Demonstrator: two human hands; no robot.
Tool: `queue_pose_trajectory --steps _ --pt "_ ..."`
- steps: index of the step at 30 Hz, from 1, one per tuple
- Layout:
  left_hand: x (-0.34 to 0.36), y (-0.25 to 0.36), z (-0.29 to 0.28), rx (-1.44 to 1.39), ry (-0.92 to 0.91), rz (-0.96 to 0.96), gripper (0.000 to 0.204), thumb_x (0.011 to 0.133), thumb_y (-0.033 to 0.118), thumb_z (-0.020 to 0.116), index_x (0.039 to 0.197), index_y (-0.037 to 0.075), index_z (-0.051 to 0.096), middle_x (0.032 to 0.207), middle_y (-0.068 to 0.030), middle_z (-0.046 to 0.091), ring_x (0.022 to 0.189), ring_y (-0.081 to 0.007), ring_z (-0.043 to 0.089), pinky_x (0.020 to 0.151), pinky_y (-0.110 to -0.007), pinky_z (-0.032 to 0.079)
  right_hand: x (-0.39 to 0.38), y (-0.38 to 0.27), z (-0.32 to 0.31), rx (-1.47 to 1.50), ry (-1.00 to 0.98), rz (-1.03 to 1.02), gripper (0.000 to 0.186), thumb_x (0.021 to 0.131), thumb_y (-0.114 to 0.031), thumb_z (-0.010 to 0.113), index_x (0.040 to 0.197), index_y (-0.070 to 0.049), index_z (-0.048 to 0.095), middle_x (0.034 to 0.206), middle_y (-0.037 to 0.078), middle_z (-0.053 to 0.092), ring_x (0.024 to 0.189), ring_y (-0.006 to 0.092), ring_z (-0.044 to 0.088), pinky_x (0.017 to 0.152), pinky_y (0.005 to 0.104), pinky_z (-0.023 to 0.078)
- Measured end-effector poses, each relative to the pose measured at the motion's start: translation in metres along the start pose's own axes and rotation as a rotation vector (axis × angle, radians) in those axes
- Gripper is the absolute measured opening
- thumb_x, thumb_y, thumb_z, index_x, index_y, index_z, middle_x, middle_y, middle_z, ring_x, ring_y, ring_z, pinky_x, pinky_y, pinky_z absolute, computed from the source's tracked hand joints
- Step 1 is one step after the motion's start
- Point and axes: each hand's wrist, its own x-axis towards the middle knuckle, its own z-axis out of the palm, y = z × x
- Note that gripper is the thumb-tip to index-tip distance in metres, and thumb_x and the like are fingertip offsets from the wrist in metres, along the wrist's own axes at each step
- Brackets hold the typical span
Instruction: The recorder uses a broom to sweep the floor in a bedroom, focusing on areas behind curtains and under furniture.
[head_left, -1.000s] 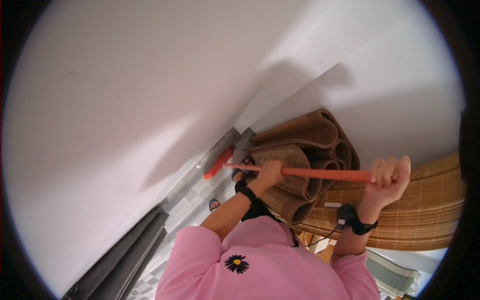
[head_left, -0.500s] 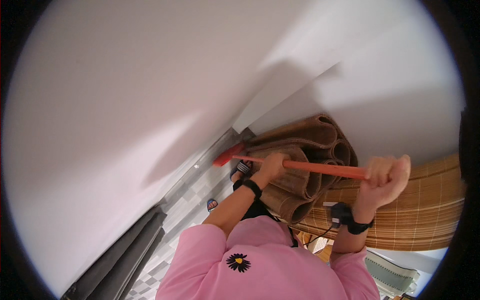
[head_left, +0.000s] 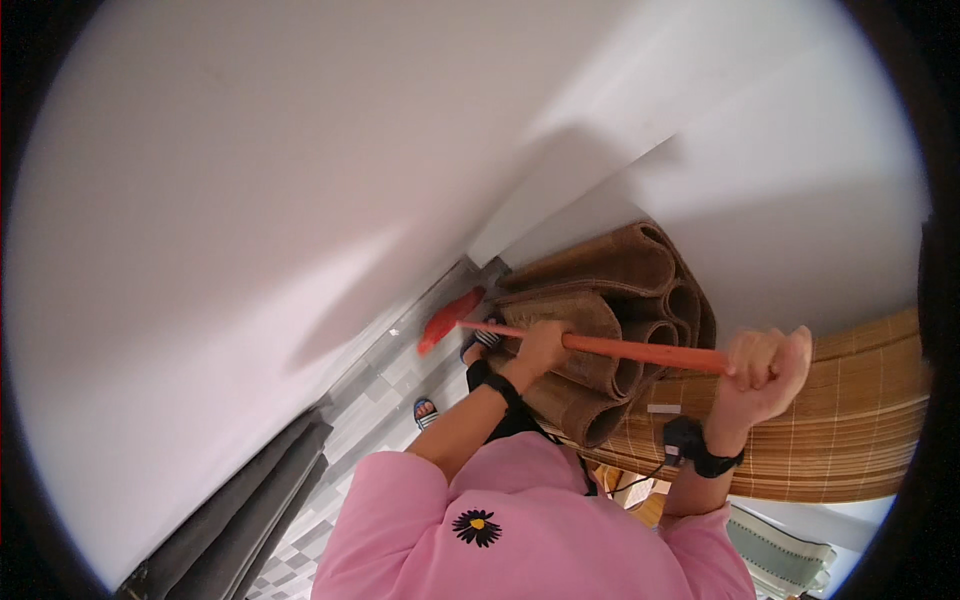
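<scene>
A red-orange broom handle (head_left: 650, 352) slants across the middle of the view, held in both my hands. My left hand (head_left: 545, 345) is wrapped round its thinner lower part. Near the handle's upper end, my right hand (head_left: 765, 372) is closed round it, at the right. The broom's red head (head_left: 449, 321) is on the floor beside the wall base, close to my sandalled foot (head_left: 482, 338); its edges are a little blurred. Where the handle joins the head is not clear.
Behind my left hand stand rolled brown mats (head_left: 600, 270) in the corner. A slatted bamboo mat (head_left: 840, 425) curves at the right. Dark folded panels (head_left: 240, 510) lean at the lower left. White walls (head_left: 250, 180) rise from the grey checkered floor (head_left: 375, 375).
The broom head has swung down and left along the wall base. My left hand has lowered slightly, and my right hand has shifted a little left and down, both still gripping the handle.
</scene>
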Motion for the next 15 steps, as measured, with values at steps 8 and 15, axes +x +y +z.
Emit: queue_pose_trajectory --steps 8,15 --pt "0.009 0.014 -0.006 -0.017 0.187 0.043 0.027 0.064 0.004 0.069 0.090 0.006 0.064 0.079 -0.0175 0.064 0.077 -0.0371 0.061 0.071 -0.045 0.048 0.006 -0.010 -0.010 0.141 -0.201 -0.085 0.025 0.097 -0.014 0.035 0.071 -0.014 0.031 0.039 -0.005 0.026 0.029 0.0025 0.021 0.026 0.0202 0.031" --pt "-0.023 0.003 -0.019 0.014 0.188 -0.018 0.021 0.065 0.007 0.067 0.087 0.007 0.065 0.078 -0.0178 0.064 0.078 -0.0371 0.061 0.071 -0.046 0.048 0.007 -0.002 -0.005 0.374 -0.400 0.080 0.026 0.097 -0.012 0.035 0.072 -0.012 0.028 0.042 -0.005 0.023 0.030 0.0033 0.016 0.024 0.0223 0.016"
